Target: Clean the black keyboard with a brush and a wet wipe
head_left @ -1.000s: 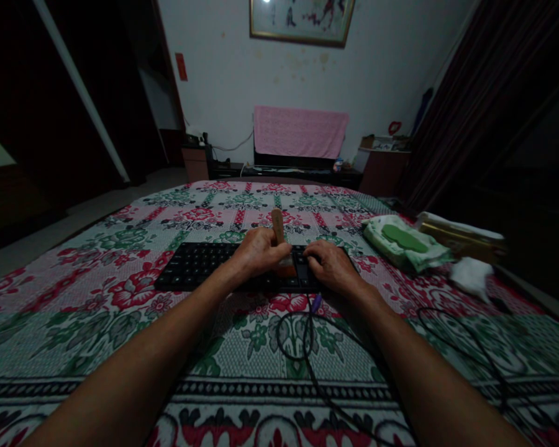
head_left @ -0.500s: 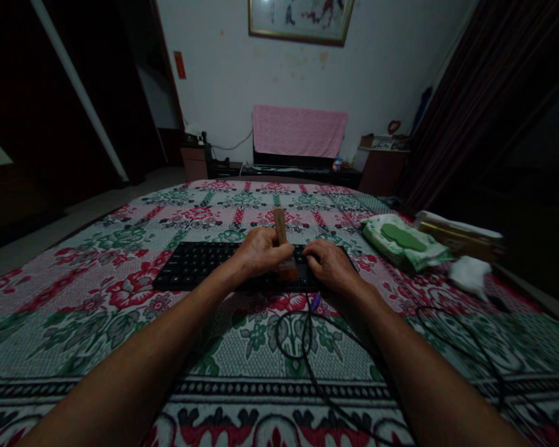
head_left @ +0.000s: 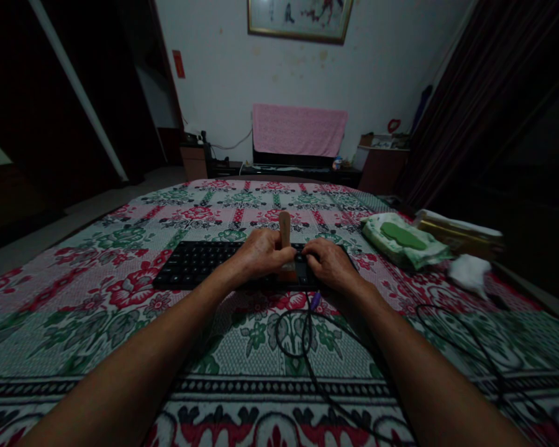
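A black keyboard [head_left: 193,264] lies on a flowered bedspread [head_left: 88,292]. My left hand [head_left: 259,253] is closed round a small brush [head_left: 285,228]; its wooden handle stands upright above my fingers and its bristle end rests on the keys at the keyboard's right part. My right hand [head_left: 328,264] lies on the keyboard's right end, fingers curled down on it, close beside the brush. The keyboard's black cable [head_left: 302,335] loops on the bedspread between my forearms.
A green and white pack of wipes [head_left: 403,239] lies to the right, with a white crumpled wad [head_left: 468,273] and a long box [head_left: 461,233] beyond it. More black cable [head_left: 466,335] trails at the right. A low cabinet under a pink cloth [head_left: 299,129] stands against the far wall.
The brush in my left hand has shifted a little to the right along the keys, closer to my right hand. My right hand has stayed on the keyboard's end.
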`<state>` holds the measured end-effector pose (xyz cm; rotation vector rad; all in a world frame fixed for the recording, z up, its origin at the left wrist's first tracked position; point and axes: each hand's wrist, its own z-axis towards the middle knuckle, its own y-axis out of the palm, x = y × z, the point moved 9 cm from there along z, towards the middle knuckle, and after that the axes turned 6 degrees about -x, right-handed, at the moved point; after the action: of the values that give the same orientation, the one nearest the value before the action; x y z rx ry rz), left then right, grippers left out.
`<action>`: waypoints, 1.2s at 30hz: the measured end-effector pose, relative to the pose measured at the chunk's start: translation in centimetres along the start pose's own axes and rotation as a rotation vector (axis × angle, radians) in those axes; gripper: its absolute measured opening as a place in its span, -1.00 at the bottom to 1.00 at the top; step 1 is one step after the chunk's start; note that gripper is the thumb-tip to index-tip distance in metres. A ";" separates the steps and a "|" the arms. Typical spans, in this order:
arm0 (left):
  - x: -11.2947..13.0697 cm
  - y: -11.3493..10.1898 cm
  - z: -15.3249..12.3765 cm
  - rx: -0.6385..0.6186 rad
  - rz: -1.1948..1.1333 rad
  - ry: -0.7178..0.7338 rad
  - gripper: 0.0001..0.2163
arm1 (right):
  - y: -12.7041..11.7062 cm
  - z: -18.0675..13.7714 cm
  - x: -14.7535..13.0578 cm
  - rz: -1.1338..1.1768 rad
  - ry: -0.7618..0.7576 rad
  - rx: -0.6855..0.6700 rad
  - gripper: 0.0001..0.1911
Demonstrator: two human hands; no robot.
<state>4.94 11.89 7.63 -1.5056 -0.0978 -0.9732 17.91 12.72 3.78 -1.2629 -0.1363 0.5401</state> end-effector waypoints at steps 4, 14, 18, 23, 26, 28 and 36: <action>0.0 0.0 -0.1 -0.013 0.062 -0.014 -0.79 | 0.1 0.0 0.1 -0.001 -0.006 0.010 -0.81; -1.3 -2.0 -0.9 -0.025 0.068 -0.097 -0.80 | 0.3 0.0 0.4 0.024 -0.018 0.024 -0.81; -1.5 -1.3 -1.4 0.013 0.015 -0.038 -0.77 | 0.3 0.1 0.3 0.021 -0.017 0.026 -0.81; -3.5 -1.7 -2.4 -0.011 0.013 -0.080 -0.77 | 0.1 0.1 0.1 0.016 -0.013 0.008 -0.80; -5.0 -2.9 -2.7 0.012 -0.010 -0.133 -0.77 | 0.0 0.1 0.1 0.010 -0.010 0.004 -0.79; -5.5 -3.3 -2.8 0.024 -0.063 -0.149 -0.77 | 0.1 0.1 0.0 0.009 -0.011 -0.001 -0.79; -4.5 -3.0 -2.8 0.016 0.023 -0.129 -0.81 | 0.1 0.0 0.1 0.005 0.007 -0.003 -0.80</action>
<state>-1.13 12.31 6.86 -1.5514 -0.1797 -0.8547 17.97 12.84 3.63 -1.2683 -0.1284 0.5405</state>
